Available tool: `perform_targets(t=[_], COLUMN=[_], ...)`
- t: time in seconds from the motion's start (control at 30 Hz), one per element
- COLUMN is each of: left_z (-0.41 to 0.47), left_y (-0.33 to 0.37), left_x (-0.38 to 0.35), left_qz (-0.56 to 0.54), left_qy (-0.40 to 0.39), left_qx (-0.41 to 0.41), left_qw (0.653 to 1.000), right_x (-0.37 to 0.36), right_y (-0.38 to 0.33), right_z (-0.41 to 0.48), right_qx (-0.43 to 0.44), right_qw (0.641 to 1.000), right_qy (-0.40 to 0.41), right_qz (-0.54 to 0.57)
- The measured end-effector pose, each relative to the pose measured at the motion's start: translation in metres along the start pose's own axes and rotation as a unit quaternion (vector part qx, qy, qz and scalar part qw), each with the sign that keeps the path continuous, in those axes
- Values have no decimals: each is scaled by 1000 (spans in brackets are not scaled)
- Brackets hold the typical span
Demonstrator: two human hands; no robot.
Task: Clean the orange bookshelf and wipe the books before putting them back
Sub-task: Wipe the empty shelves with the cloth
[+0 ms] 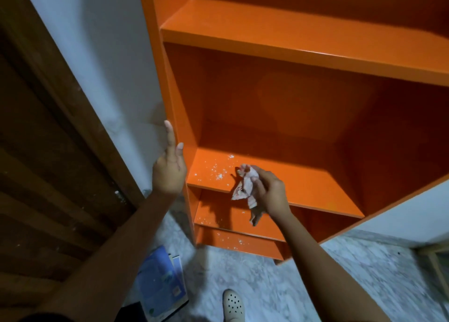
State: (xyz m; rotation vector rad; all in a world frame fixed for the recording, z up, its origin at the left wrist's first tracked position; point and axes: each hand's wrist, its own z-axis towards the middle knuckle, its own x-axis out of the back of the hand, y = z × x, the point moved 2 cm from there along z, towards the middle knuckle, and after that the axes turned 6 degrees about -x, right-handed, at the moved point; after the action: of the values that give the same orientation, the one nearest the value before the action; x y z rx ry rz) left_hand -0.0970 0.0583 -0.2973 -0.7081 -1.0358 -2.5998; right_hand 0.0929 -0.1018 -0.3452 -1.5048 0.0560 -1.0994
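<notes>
Orange bookshelf (291, 42) stands bare against the white wall (102, 54). The books (160, 287) are off it, lying on the floor (352, 273) by the person's feet, blue cover up. Right hand (269, 190): grip closed round a crumpled pinkish cloth (245, 188), held at the front edge of the lower shelf board (303, 188). Left hand (168, 173): grip wide, fingers straight, laid against the shelf's left side panel, holding nothing. White specks (216, 173) litter the left part of that board, with more on the board below and on the base strip.

The step looks like wiping this board. It's best done by sweeping from the back corner to the front and gathering the specks into the cloth, not flicking them down onto the lower boards or the books. The bunched cloth covers little, so opening it flatter would help. Upper boards look glossy and clean.

Room: dark wooden door (48, 151) on the left, mottled grey stone floor, a pale clog (233, 304) at the bottom, dim light.
</notes>
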Motion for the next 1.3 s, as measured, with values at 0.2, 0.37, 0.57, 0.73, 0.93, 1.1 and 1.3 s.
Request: perform_targets(t=[0.2, 0.37, 0.57, 0.73, 0.93, 1.1, 1.3], left_z=[5, 4, 5, 3, 3, 4, 4], left_y=[4, 1, -2, -3, -1, 2, 1], left_x=[-2, -9, -6, -6, -5, -2, -2], left_qz=[30, 57, 3, -34, -4, 9, -3], left_qy=[-13, -47, 28, 4, 15, 12, 10], left_qx=[-17, 32, -17, -19, -13, -15, -24], left_qw=[999, 997, 999, 999, 1000, 1000, 1000], right_x=[34, 9, -28, -62, -69, -39, -59], right_y=[53, 63, 39, 11, -13, -17, -10], right_z=[47, 80, 133, 123, 74, 68, 104], right_qx=[-83, -90, -38, 98, 194, 71, 27], right_qw=[988, 988, 992, 977, 940, 954, 985], right_qy=[113, 64, -68, -159, -276, -286, -169], right_qz=[-63, -107, -97, -100, -48, 60, 22])
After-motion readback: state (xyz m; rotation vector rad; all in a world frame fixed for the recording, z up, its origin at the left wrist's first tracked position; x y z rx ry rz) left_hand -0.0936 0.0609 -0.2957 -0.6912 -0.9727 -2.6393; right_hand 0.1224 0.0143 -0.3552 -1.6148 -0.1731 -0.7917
